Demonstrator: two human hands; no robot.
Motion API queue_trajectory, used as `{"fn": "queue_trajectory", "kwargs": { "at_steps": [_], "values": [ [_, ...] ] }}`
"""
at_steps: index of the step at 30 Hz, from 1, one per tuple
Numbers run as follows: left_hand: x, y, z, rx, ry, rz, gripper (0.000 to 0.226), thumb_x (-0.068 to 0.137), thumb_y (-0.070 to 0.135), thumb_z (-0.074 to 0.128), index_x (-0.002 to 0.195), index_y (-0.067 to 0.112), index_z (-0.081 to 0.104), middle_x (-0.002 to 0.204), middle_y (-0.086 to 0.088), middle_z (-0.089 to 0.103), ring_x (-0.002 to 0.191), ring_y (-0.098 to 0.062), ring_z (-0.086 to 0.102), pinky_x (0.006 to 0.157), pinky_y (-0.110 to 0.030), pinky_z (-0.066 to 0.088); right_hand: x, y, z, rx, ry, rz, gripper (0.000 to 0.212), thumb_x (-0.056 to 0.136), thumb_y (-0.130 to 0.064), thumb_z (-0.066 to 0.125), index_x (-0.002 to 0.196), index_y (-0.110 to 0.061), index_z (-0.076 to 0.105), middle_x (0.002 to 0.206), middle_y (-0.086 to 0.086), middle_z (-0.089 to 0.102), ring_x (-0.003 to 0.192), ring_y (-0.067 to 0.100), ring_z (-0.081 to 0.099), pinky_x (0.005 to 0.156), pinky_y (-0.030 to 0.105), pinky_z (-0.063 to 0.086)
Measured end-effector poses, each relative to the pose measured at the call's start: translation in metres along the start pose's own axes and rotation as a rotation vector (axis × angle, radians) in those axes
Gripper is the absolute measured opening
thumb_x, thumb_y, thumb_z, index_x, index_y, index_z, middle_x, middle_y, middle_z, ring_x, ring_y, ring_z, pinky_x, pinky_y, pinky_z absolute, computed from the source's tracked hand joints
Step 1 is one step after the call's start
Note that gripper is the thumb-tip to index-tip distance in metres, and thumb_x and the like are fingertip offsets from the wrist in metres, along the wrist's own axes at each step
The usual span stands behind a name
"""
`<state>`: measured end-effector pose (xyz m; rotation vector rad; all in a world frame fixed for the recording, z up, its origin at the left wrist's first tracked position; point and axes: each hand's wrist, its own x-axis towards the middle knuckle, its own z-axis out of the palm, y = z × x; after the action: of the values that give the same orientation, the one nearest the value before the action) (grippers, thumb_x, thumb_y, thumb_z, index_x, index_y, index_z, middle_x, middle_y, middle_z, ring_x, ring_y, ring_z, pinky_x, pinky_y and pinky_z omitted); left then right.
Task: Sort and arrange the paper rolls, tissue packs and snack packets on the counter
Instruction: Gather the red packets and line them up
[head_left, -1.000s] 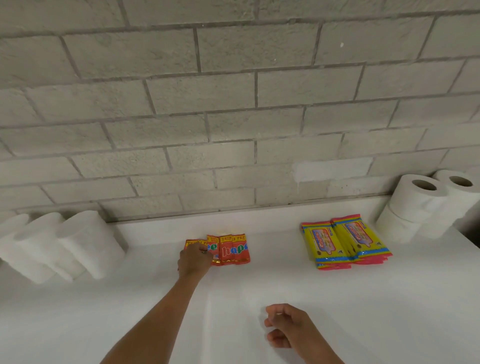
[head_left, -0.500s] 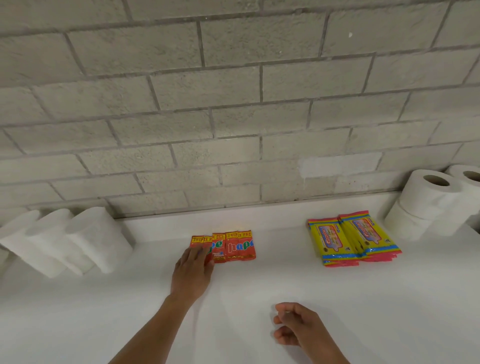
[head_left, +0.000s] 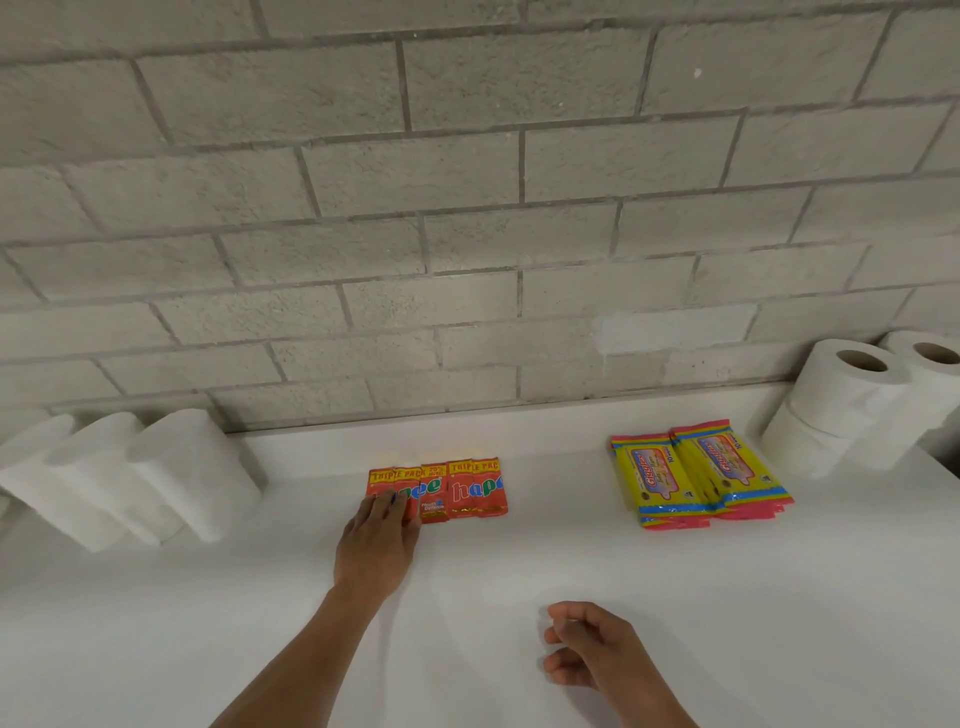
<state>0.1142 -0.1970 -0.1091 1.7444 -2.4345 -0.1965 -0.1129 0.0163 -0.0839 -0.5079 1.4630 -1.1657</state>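
Flanking red packets: paper rolls.

Two bare forearms come into view from the bottom edge — no sleeves, cuffs or gloves on either as far as the frame shows. The left hand and the right hand are both uncovered: no rings, watch, bracelet or strap shows on fingers or wrists (the undersides are hidden from this head view). The arms are slim and lead up into narrow wrists — nothing above the forearms enters the picture.
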Motion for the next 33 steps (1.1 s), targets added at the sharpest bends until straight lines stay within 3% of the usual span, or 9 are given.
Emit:
{"fn": "queue_trajectory", "kwargs": {
  "at_steps": [5,9,16,18,20,23,27,30,33],
  "values": [
    [0.001,-0.001,0.000,0.012,0.003,0.029,0.052,0.101,0.048,0.041,0.143,0.018,0.051,0.144,-0.004,0.053,0.135,-0.027,0.048,0.104,-0.042,0.046,0.000,0.001,-0.001,0.002,0.014,0.003,0.012,0.095,-0.001,0.058,0.101,-0.001,0.070,0.082,0.016,0.071,0.065,0.032,0.069,0.063,0.040,0.060],
    [-0.001,-0.008,0.001,0.000,0.033,0.034,0.069,0.093,0.060,0.022,0.139,0.019,0.054,0.142,-0.006,0.055,0.133,-0.031,0.050,0.100,-0.046,0.049,0.000,0.000,-0.002,0.021,0.018,0.000,0.012,0.095,-0.002,0.059,0.101,-0.001,0.070,0.083,0.018,0.071,0.065,0.032,0.070,0.061,0.039,0.059],
    [-0.009,-0.016,0.003,0.012,-0.013,0.098,0.095,0.084,0.076,-0.008,0.154,0.025,0.032,0.159,-0.002,0.033,0.148,-0.026,0.028,0.117,-0.044,0.027,0.003,-0.001,0.001,-0.034,0.033,0.009,0.011,0.096,-0.005,0.060,0.100,-0.005,0.070,0.090,0.019,0.071,0.063,0.031,0.070,0.060,0.039,0.060],
    [-0.013,-0.017,0.005,0.026,-0.026,0.132,0.098,0.083,0.076,-0.015,0.155,0.026,0.028,0.162,0.000,0.026,0.151,-0.026,0.021,0.119,-0.043,0.022,0.008,-0.001,0.005,-0.165,0.071,-0.048,0.013,0.096,-0.008,0.060,0.095,-0.012,0.072,0.089,0.014,0.072,0.062,0.028,0.070,0.065,0.043,0.062],
    [-0.017,-0.015,0.007,0.020,-0.036,0.148,0.095,0.085,0.075,-0.014,0.155,0.026,0.027,0.163,0.002,0.022,0.151,-0.026,0.019,0.119,-0.044,0.020,0.016,-0.004,0.013,-0.315,0.118,-0.178,0.021,0.094,-0.009,0.061,0.085,-0.024,0.074,0.082,0.003,0.073,0.061,0.018,0.069,0.064,0.037,0.061],
    [-0.022,-0.015,0.009,0.014,-0.042,0.141,0.092,0.087,0.075,-0.010,0.156,0.026,0.026,0.163,0.003,0.020,0.151,-0.026,0.018,0.119,-0.042,0.017,0.035,-0.017,0.033,-0.557,0.143,-0.431,0.022,0.093,-0.014,0.061,0.088,-0.032,0.073,0.084,-0.012,0.073,0.077,0.005,0.067,0.076,0.027,0.056],
    [-0.025,-0.018,0.012,0.046,-0.094,0.132,0.098,0.078,0.078,-0.021,0.158,0.030,0.009,0.166,0.005,0.007,0.154,-0.021,0.003,0.120,-0.038,0.004,0.064,-0.040,0.066,-0.966,0.075,-0.594,0.025,0.097,-0.026,0.055,0.120,-0.026,0.064,0.124,-0.010,0.063,0.114,0.011,0.059,0.097,0.026,0.049],
    [-0.025,-0.017,0.009,0.088,-0.113,0.141,0.102,0.073,0.078,-0.028,0.158,0.031,0.003,0.166,0.006,0.005,0.154,-0.021,0.000,0.122,-0.040,0.003,0.083,-0.048,0.085,-1.267,-0.044,-0.640,0.045,0.098,-0.035,0.051,0.142,-0.030,0.045,0.150,-0.007,0.041,0.140,0.020,0.037,0.110,0.038,0.038],
    [-0.025,-0.016,0.007,0.096,-0.125,0.152,0.103,0.071,0.078,-0.030,0.158,0.030,0.000,0.166,0.006,0.003,0.154,-0.021,0.000,0.122,-0.040,0.003,0.095,-0.048,0.097,-1.473,-0.095,-0.562,0.058,0.102,-0.041,0.042,0.154,-0.032,0.020,0.164,-0.004,0.013,0.153,0.028,0.005,0.120,0.054,0.014]
  ]
}}
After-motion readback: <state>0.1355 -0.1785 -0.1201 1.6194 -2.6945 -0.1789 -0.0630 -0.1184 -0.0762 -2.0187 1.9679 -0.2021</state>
